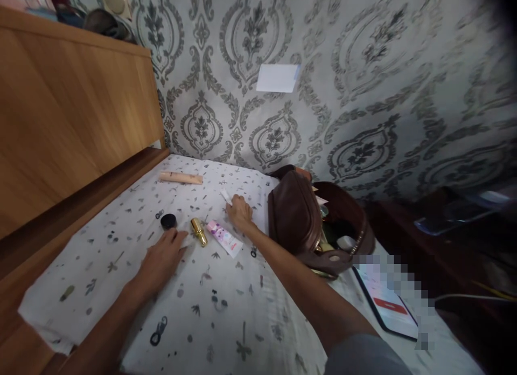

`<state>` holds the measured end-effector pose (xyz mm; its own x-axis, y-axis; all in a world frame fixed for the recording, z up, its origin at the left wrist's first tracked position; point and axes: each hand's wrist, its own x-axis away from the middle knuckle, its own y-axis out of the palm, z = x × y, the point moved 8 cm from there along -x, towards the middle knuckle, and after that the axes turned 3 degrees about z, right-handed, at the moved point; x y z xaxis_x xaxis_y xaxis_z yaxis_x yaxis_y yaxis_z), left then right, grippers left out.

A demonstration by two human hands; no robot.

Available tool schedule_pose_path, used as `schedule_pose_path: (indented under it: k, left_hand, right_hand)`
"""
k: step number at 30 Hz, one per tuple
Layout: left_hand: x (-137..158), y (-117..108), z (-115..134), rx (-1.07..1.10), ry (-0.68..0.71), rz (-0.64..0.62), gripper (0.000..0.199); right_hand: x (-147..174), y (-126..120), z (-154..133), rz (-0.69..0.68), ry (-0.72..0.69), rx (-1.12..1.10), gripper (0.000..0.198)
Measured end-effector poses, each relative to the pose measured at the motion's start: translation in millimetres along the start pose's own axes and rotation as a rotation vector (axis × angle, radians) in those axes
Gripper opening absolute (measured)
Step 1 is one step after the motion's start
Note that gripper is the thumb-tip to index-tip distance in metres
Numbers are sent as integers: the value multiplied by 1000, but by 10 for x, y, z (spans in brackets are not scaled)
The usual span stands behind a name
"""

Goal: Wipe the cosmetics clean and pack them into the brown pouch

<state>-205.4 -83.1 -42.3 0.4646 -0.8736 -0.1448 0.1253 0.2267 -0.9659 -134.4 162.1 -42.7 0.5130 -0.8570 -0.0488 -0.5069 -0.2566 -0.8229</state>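
Your two hands are well apart over the patterned white cloth [181, 337]. Your right hand [240, 212] reaches farther out, its fingertips closed on the near end of a small white item [225, 195], which sticks out beyond them to the left. Your left hand [161, 256] is lowered to the cloth, its fingers loosely extended; the round black item [168, 221] lies just past its fingertips, and you cannot tell whether they touch.

Between your hands lie a gold tube [198, 231], nearer your left, and a pink and white tube [225, 238], just on the near side of your right hand. Beyond your left hand, close to the far edge of the cloth, lies a peach-coloured tube [181, 178]. To the right of your right hand stands a brown bag [294, 213], its top open, with things inside. Right of your right forearm lies a phone [390, 306], its screen lit.
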Motion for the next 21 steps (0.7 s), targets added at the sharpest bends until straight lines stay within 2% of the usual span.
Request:
schedule_pose_path:
  k: [4, 8, 13, 16, 19, 21]
  left_hand:
    - [-2, -12, 9, 15, -31, -1, 27]
    - [9, -36, -20, 24, -72, 26, 25]
    - [38, -101, -77, 153, -60, 170, 27]
    - [45, -148, -114, 267, -55, 261, 29]
    - [26, -174, -71, 374, -42, 270, 33]
    - [13, -195, 27, 471, -22, 245, 35]
  right_hand:
    - [-57, 0, 106, 22, 67, -174, 6]
    - [125, 21, 169, -50, 78, -468, 25]
    - [842, -14, 261, -142, 38, -777, 39]
    - [1328, 13, 320, -244, 85, -1031, 46]
    - [1689, 77, 341, -362, 188, -1273, 52]
    - [1815, 77, 346, -363, 210, -1281, 55]
